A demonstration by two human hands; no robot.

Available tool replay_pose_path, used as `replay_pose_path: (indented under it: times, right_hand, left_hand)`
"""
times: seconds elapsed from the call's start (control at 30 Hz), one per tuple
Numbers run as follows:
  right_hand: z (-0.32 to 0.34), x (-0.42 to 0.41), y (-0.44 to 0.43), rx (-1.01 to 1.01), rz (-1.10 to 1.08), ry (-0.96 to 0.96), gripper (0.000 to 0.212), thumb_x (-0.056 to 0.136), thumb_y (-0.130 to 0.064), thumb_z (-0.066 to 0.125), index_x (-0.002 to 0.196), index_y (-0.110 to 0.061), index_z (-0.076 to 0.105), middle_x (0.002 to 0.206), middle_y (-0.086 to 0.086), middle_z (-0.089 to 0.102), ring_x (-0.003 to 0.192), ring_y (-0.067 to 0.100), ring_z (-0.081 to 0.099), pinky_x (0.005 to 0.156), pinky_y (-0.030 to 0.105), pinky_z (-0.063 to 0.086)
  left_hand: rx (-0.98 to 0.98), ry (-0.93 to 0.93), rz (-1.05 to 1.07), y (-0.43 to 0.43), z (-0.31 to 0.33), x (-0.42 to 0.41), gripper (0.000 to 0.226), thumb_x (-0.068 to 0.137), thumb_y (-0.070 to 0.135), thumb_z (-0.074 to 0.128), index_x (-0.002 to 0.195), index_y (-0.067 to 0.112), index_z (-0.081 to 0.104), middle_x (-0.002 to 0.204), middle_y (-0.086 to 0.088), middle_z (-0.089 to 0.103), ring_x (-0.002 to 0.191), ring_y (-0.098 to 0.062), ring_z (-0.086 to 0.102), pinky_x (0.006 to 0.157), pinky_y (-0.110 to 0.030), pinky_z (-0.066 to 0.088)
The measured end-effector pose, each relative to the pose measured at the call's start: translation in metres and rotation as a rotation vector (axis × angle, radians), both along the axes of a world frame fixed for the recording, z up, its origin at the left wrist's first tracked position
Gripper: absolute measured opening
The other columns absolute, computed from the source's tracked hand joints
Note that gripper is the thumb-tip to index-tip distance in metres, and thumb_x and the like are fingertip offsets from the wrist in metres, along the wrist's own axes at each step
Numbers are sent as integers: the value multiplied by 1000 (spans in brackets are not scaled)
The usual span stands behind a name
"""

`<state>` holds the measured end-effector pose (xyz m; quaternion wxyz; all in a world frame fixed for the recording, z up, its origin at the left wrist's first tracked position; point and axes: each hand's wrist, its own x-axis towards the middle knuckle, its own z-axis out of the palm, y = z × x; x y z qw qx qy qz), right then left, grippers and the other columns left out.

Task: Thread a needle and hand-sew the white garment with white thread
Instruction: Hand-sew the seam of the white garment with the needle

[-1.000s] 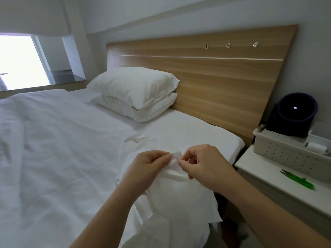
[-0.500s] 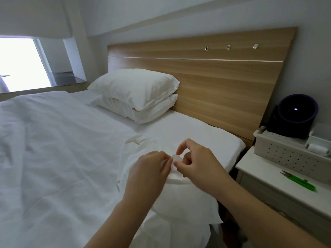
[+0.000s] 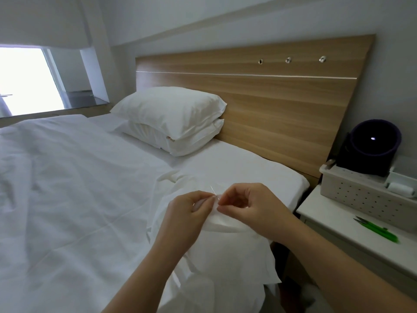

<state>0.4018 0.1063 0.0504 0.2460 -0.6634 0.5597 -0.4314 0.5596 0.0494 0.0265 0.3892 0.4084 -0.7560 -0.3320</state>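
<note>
Both forearms come in from the near edge and meet at the mid-right of the bed (image 3: 74,199), wrists angled inward so the knuckles nearly face each other. Left hand (image 3: 189,213) is curled closed, thumb and forefinger pinching a fold of the white garment (image 3: 225,251), w/ the back of the hand turned up and to the left. Right hand (image 3: 250,206) is also curled, fingers tucked toward the palm, thumb and forefinger tips pressed together right at the same fold, just beside the left fingertips. The needle (image 3: 213,191) sticks up from the pinch point btwn the two hands, thin and tilted slightly to the far left; can't tell which hand actually grips it, and the thread is too fine to make out. The garment lies on the bed's right edge, bunched under the hands and hanging off the near right corner. Two stacked pillows (image 3: 171,118) sit far, against the wooden headboard (image 3: 282,105). At right, the counter (image 3: 338,220) carries a white perforated basket (image 3: 361,195) w/ a dark round container (image 3: 372,145) in it, and green thread snips (image 3: 379,229) lying flat nearer, well apart from the hands.
</note>
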Motion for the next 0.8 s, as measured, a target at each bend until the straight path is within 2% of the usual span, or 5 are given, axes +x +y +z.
replay_pose_path:
  times: [0.27, 0.5, 0.67, 0.73, 0.8]
  right_hand:
    - [16, -13, -11, 287, -148, -88, 25, 80, -53, 62, 77, -30, 71, 74, -18, 67, 72, 0, 58, 70, 16, 43]
    - [22, -9, -22, 298, -105, -213, 18, 90, -28, 63, 77, -21, 72, 72, -13, 70, 58, -2, 55, 58, 11, 40]
    - [41, -29, -34, 231, -199, -1002, 25, 104, -20, 38, 86, -5, 49, 84, 12, 65, 55, 19, 67, 46, 20, 49]
    - [47, -37, -41, 176, -202, -930, 25, 105, -22, 34, 89, -7, 47, 87, 13, 66, 70, 24, 70, 64, 33, 59]
    - [46, -42, -44, 42, -237, -401, 23, 103, -21, 38, 87, -9, 50, 85, 3, 70, 65, 5, 62, 67, 27, 53]
  left_hand:
    - [-33, -4, -43, 0, 1, 1, 16, 92, 27, 61, 92, 36, 74, 87, 24, 71, 87, 11, 61, 74, -1, 39]
    - [-42, -35, -104, -2, 4, -2, 15, 92, 24, 62, 90, 32, 75, 84, 23, 71, 84, 11, 62, 73, -3, 40]
    - [-28, -78, -162, -3, 5, 1, 18, 92, 26, 61, 83, 40, 70, 85, 29, 68, 88, 10, 61, 75, -2, 39]
    - [-44, -71, -173, -5, 3, 1, 18, 92, 26, 62, 83, 39, 69, 88, 26, 67, 90, 7, 61, 77, -4, 39]
    - [-73, -67, -205, -6, 3, 1, 17, 92, 26, 62, 82, 39, 68, 93, 24, 63, 93, 3, 60, 82, -6, 39]
